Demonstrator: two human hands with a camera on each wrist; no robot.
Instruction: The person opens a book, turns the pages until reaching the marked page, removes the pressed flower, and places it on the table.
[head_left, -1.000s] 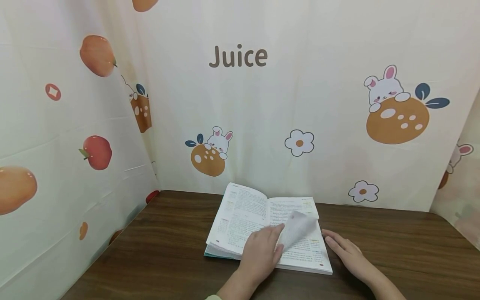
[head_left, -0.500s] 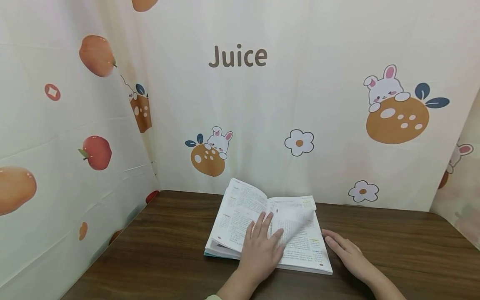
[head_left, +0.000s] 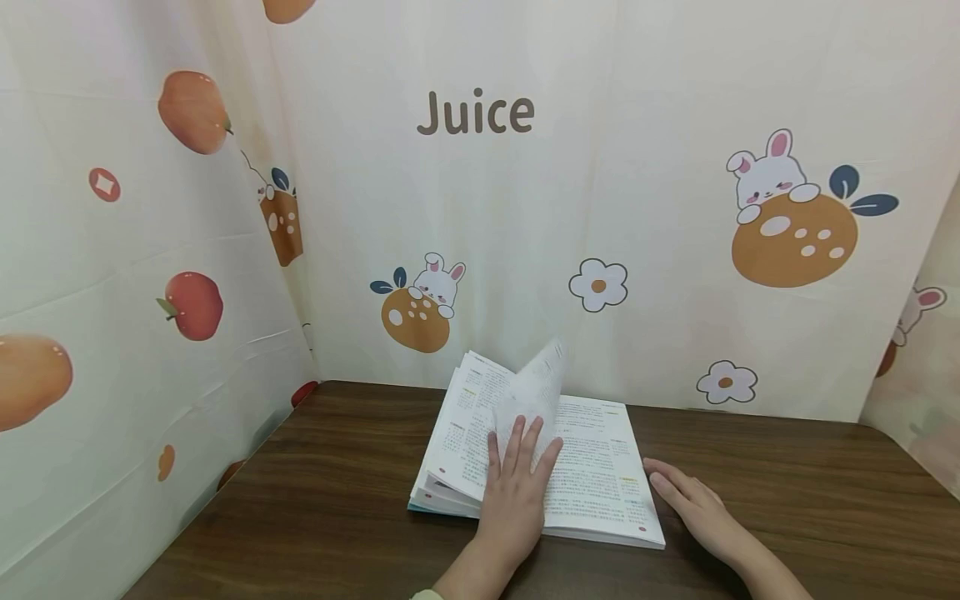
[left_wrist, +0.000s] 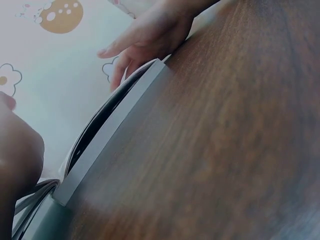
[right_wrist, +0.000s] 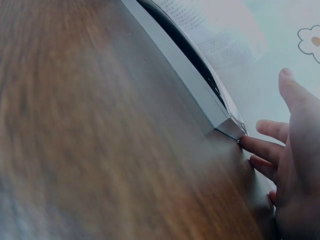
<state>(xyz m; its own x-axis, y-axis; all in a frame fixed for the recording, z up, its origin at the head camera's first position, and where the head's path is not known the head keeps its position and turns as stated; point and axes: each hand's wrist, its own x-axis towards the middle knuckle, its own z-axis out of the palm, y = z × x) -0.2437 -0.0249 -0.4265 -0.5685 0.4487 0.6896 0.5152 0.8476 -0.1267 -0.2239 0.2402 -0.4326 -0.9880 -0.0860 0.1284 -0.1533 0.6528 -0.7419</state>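
An open book (head_left: pixel 596 487) with printed pages lies on the table, and one leaf (head_left: pixel 534 387) stands up from it, leaning left near the spine. Behind that leaf, on the near side, my left hand (head_left: pixel 513 492) lies over the middle of the book with fingers spread and straight, touching the leaf. My right hand (head_left: pixel 699 512) rests on the table at the book's right edge. In the right wrist view, the right hand (right_wrist: pixel 295 155) has its fingertips by the book's corner, the thumb held up. Only part of the left hand (left_wrist: pixel 20 150) shows in the left wrist view.
The brown wood-grain table (head_left: pixel 322 500) reaches back to a pale curtain (head_left: pixel 525 208) printed with rabbits, fruit and flowers. Another stretch of curtain (head_left: pixel 112 250) hangs along the left side.
My left hand has swept the leaf from the right side up and leftward, baring the right page. Its fingers have spread out. The right hand has stayed put.
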